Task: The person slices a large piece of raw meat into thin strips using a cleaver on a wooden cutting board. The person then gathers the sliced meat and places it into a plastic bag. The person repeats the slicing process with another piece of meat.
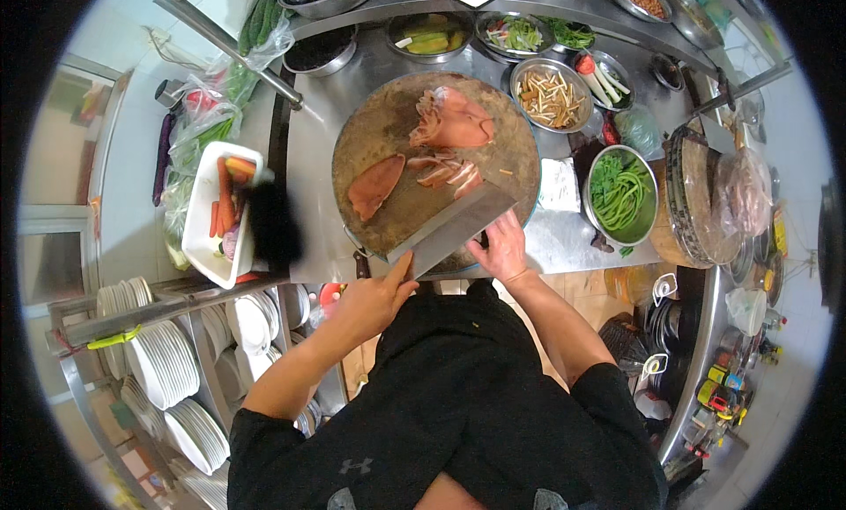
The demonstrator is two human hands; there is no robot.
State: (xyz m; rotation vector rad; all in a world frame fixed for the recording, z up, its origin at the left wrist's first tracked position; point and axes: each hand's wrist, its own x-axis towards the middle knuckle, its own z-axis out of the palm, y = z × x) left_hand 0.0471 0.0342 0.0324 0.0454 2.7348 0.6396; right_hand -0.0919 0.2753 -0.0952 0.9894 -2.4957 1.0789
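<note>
On the round wooden chopping block, a wide cleaver lies slanted across the near side. My right hand is closed at its right end, by the dark handle, most of which is hidden. My left hand has the near left corner of the blade between index finger and thumb. Just beyond the blade lie thin slices of reddish-brown meat. A pointed piece of the same meat rests to the left, and a larger folded piece at the far side.
A white tub with carrots stands at the left. Right of the block are a bowl of green beans and a bowl of pale cut strips. More bowls line the back under a steel shelf. Stacked white plates fill the lower left rack.
</note>
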